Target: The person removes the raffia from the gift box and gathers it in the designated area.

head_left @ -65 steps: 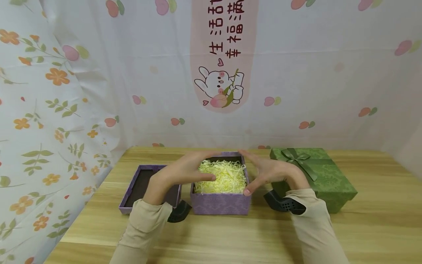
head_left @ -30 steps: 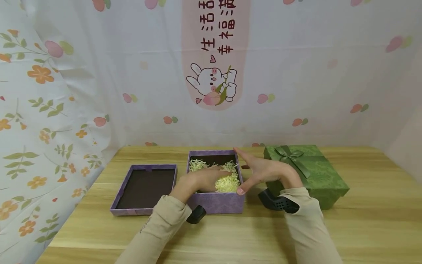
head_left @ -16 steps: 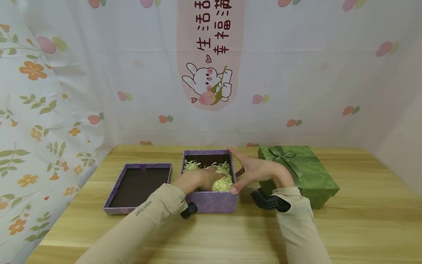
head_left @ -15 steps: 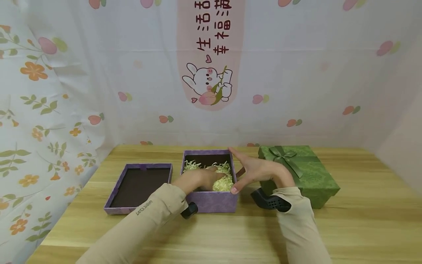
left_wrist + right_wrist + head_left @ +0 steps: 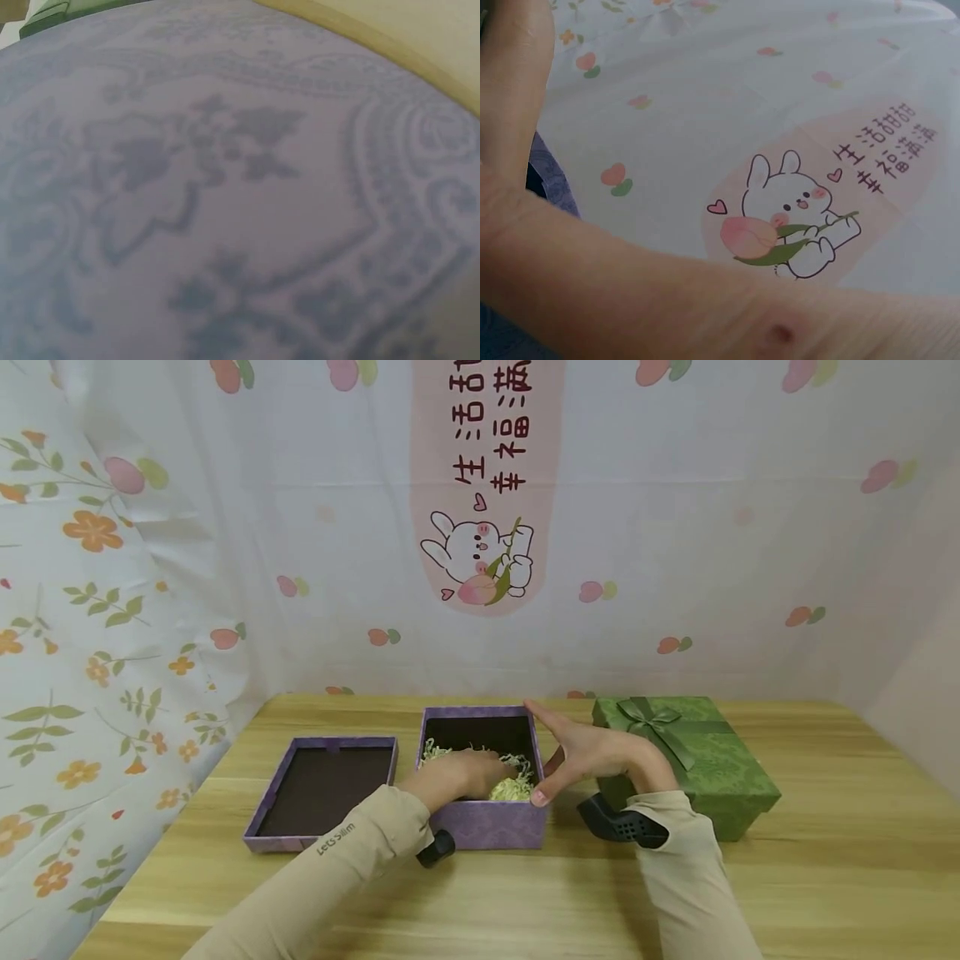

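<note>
An open purple box (image 5: pixel 487 827) stands at the middle of the wooden table (image 5: pixel 825 877), with yellow shredded paper (image 5: pixel 512 788) low inside it. My left hand (image 5: pixel 463 773) reaches into the box and lies on the paper, fingers stretched over it. My right hand (image 5: pixel 592 752) rests against the box's right wall with straight fingers, its thumb at the front right corner. The left wrist view shows only the box's patterned purple wall (image 5: pixel 225 187). In the right wrist view, the right hand (image 5: pixel 630 285) shows as bare skin before the printed cloth.
The purple lid (image 5: pixel 322 789) lies upside down just left of the box. A closed green gift box (image 5: pixel 690 768) with a bow sits close on the right, behind my right wrist. Printed cloth (image 5: pixel 480 527) hangs at the back and left.
My left hand moved from the box's left side into the box and onto the paper, which now sits lower. The right hand stayed at the right wall.
</note>
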Tool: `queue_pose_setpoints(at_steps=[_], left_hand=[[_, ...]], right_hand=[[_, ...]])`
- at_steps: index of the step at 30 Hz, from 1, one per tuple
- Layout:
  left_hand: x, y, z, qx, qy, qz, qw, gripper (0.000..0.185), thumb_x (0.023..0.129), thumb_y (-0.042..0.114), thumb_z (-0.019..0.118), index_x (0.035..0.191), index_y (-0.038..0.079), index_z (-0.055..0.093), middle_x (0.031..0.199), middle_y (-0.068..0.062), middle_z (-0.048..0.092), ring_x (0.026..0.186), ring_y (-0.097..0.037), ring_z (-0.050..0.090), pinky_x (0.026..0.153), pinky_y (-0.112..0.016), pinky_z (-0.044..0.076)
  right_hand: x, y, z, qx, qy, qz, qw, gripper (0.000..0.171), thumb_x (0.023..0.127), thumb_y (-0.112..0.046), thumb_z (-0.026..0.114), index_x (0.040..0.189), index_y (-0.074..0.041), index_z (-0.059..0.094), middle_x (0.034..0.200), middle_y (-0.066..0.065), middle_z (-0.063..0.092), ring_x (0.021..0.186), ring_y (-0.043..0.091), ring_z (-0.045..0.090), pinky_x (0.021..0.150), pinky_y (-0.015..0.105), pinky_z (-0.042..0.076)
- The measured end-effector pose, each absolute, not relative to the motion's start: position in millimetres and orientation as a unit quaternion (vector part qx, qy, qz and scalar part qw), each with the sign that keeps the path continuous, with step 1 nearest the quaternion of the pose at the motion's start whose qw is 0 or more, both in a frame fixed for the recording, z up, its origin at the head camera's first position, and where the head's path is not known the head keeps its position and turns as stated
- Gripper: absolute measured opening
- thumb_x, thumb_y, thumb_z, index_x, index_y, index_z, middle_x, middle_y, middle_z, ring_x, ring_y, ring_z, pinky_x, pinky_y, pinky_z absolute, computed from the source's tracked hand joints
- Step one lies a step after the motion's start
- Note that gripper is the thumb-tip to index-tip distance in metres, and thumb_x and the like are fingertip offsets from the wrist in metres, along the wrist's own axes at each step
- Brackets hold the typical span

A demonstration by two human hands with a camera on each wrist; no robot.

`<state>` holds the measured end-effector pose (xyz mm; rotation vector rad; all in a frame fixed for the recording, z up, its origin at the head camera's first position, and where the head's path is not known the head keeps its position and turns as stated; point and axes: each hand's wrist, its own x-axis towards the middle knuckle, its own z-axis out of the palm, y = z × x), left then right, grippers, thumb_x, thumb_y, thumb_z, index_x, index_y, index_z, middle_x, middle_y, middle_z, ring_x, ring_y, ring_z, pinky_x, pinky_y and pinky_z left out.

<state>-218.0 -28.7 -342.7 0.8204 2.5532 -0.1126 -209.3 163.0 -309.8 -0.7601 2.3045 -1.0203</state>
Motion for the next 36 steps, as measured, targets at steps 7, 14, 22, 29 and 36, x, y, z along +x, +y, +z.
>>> queue_pose_setpoints(at_steps=[7, 14, 22, 29, 36], left_hand=[[-221.0, -27.2, -338.1, 0.297, 0.922, -0.090, 0.230, 0.048, 0.094, 0.015, 0.055, 0.139, 0.028, 0.045, 0.136, 0.002, 0.048, 0.121, -0.020, 0.047, 0.095, -0.036, 0.041], [-217.7, -18.2, -333.5, 0.285, 0.928, -0.148, 0.188, 0.031, 0.095, 0.017, 0.052, 0.124, 0.023, 0.061, 0.111, -0.001, 0.061, 0.088, -0.016, 0.057, 0.074, -0.032, 0.047], [-216.0, -15.4, -325.2, 0.294, 0.924, -0.187, 0.157, 0.021, 0.092, 0.020, 0.057, 0.111, 0.022, 0.066, 0.106, 0.000, 0.063, 0.088, -0.016, 0.058, 0.075, -0.032, 0.049], [-213.6, -12.6, -308.9, 0.297, 0.921, -0.221, 0.118, 0.012, 0.082, 0.027, 0.068, 0.094, 0.022, 0.068, 0.097, 0.003, 0.064, 0.084, -0.015, 0.060, 0.071, -0.033, 0.052], [-209.5, -12.3, -290.2, 0.285, 0.919, -0.246, 0.116, 0.023, 0.083, 0.030, 0.069, 0.104, 0.023, 0.068, 0.103, 0.003, 0.065, 0.090, -0.017, 0.061, 0.075, -0.034, 0.052]], right_hand=[[-211.0, 161.5, -310.0, -0.276, 0.853, -0.365, 0.250, 0.123, 0.070, -0.034, 0.082, 0.150, -0.019, -0.010, 0.153, 0.018, -0.007, 0.099, 0.022, 0.060, 0.095, 0.046, 0.040], [-209.5, 165.1, -309.9, -0.270, 0.835, -0.398, 0.266, 0.121, 0.070, -0.027, 0.083, 0.150, -0.022, -0.008, 0.153, 0.016, -0.006, 0.092, 0.024, 0.063, 0.081, 0.035, 0.049], [-208.8, 163.7, -307.6, -0.287, 0.824, -0.408, 0.266, 0.119, 0.072, -0.023, 0.082, 0.150, -0.019, -0.008, 0.152, 0.015, -0.012, 0.087, 0.023, 0.065, 0.081, 0.036, 0.050], [-210.8, 162.7, -306.6, -0.291, 0.819, -0.414, 0.270, 0.118, 0.072, -0.023, 0.082, 0.150, -0.020, -0.007, 0.152, 0.014, -0.013, 0.087, 0.024, 0.065, 0.080, 0.036, 0.050], [-211.2, 161.3, -307.8, -0.288, 0.817, -0.414, 0.280, 0.119, 0.073, -0.025, 0.081, 0.150, -0.019, -0.010, 0.152, 0.016, -0.014, 0.087, 0.024, 0.065, 0.080, 0.037, 0.050]])
